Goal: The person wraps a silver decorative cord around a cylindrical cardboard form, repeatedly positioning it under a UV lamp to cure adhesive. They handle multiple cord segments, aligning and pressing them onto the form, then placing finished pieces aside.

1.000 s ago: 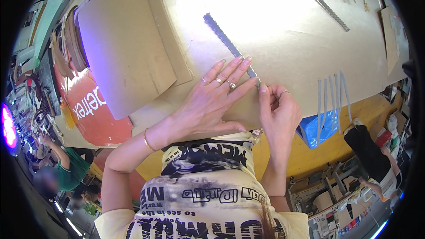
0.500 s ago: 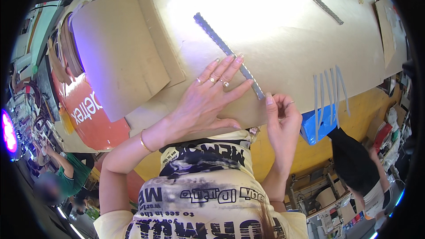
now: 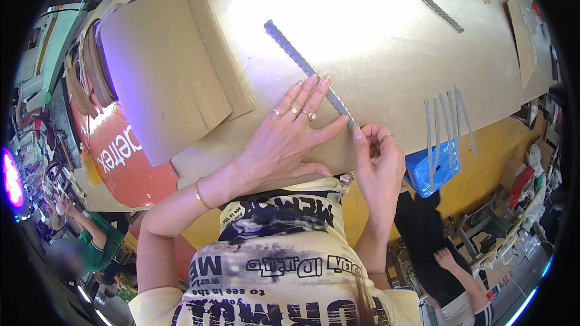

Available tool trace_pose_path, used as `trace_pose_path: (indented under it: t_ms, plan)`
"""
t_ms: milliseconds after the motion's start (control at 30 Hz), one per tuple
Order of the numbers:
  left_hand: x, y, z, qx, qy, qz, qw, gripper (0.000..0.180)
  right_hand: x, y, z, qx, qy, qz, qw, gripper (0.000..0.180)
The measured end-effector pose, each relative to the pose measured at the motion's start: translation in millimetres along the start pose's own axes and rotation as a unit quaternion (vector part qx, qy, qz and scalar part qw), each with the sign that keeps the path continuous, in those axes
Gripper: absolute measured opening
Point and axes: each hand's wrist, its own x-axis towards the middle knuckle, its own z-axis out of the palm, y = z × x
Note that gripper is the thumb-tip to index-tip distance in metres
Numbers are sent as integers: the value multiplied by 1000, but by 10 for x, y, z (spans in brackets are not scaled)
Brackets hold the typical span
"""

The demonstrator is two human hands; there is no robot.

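Observation:
A narrow dark grey braided strip (image 3: 291, 51) lies slantwise on the table covered in brown board. My left hand (image 3: 290, 124), wearing rings and a bracelet, rests on it with fingers stretched out and spread; the fingertips press its middle and the index finger lies near its lower end. At that near end, my right hand (image 3: 379, 154) has thumb and fingers pinched together on the strip, hiding its tip. To the right, several thin grey strips (image 3: 440, 124) lie side by side over the table's front edge.
A curved brown board (image 3: 163, 78) stands at left beside a red panel (image 3: 136, 163). More braided pieces (image 3: 432, 1) lie at the back right. A blue plastic item (image 3: 435, 169) sits at the front edge. A person in black trousers (image 3: 429, 247) is behind right, another in green (image 3: 99, 235) left.
My right hand has moved slightly left and up, closing over the strip's near end, which showed before. My left hand stays nearly still. The person in black trousers has shifted left.

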Motion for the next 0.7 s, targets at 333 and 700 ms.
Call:
trace_pose_path:
  t_ms: [333, 700]
  plan:
    - [-2, 26, -35, -19, -16, -6, 1000, 84, 18, -33, 15, 12, -10, 50, 999, 17]
    - [1, 33, -28, -19, -18, -10, 1000, 82, 4, -64, 54, -28, 15, 16, 999, 19]
